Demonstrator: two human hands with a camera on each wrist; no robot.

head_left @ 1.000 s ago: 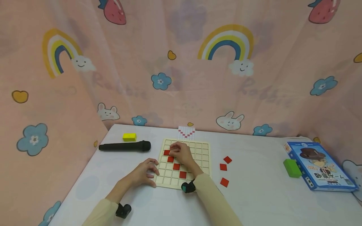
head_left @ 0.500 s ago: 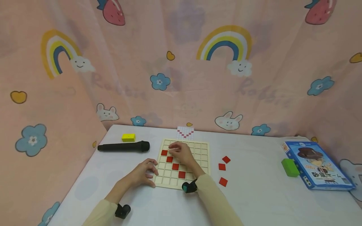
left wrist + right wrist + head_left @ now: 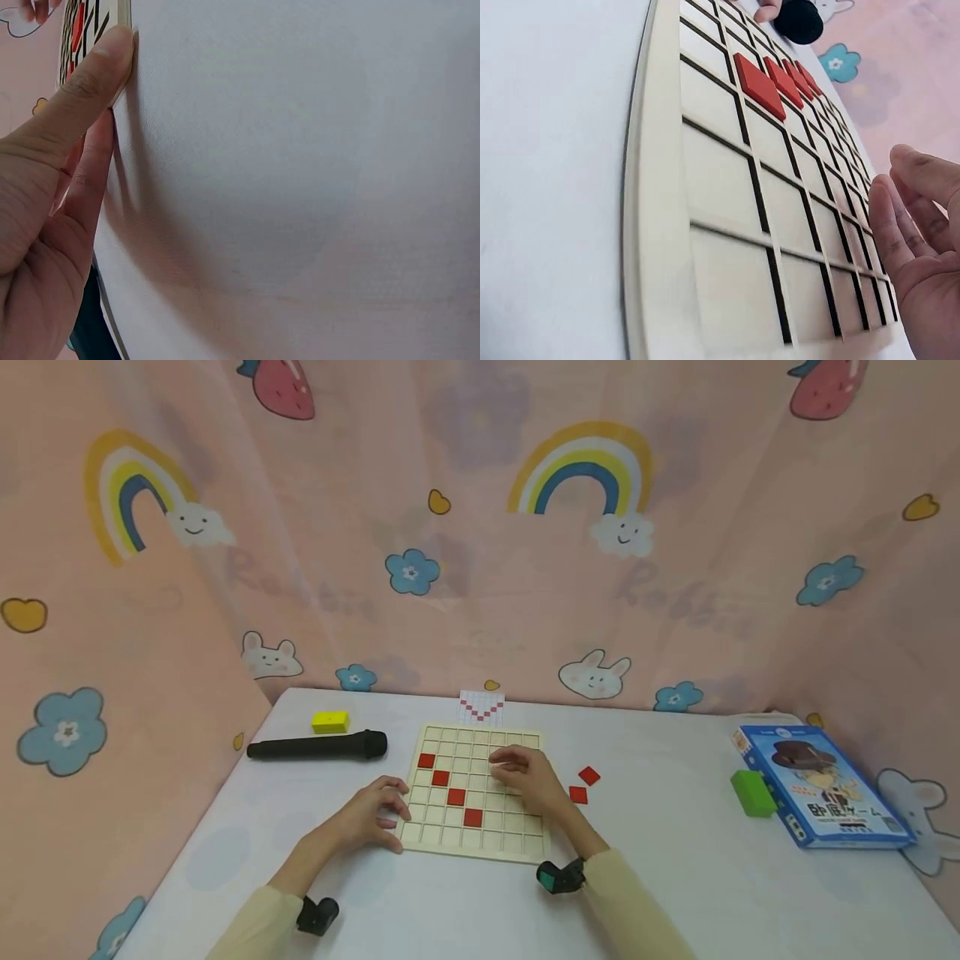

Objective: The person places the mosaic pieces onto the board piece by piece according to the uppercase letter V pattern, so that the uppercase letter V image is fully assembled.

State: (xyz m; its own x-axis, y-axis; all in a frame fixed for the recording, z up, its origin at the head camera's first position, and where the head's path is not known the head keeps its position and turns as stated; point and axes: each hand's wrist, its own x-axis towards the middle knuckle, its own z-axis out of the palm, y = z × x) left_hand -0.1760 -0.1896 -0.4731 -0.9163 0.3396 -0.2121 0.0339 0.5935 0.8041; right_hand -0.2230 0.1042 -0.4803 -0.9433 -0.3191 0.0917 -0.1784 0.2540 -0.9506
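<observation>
A cream grid board (image 3: pixel 438 843) lies on the table with several red square tiles (image 3: pixel 456 797) in a diagonal line of its cells. My left hand (image 3: pixel 367 814) holds the board's near left corner, thumb at the front edge and fingers along the left side; the thumb (image 3: pixel 112 56) shows there in the left wrist view. Over the right half of the board hovers my right hand (image 3: pixel 531 777), fingers loosely bent. In the right wrist view nothing shows between its fingers (image 3: pixel 889 217). Two loose red tiles (image 3: pixel 589 775) lie just right of the board.
Behind the board stands a small card (image 3: pixel 482 707) with a red V pattern. A black microphone (image 3: pixel 318 746) and a yellow block (image 3: pixel 330 722) lie at the back left. Far right are a green block (image 3: pixel 753 793) and a blue game box (image 3: pixel 832 789).
My right hand has moved right across the board from beside the leftmost red tiles. The nearest loose tile is now hidden behind the right arm. My left hand stays at the corner.
</observation>
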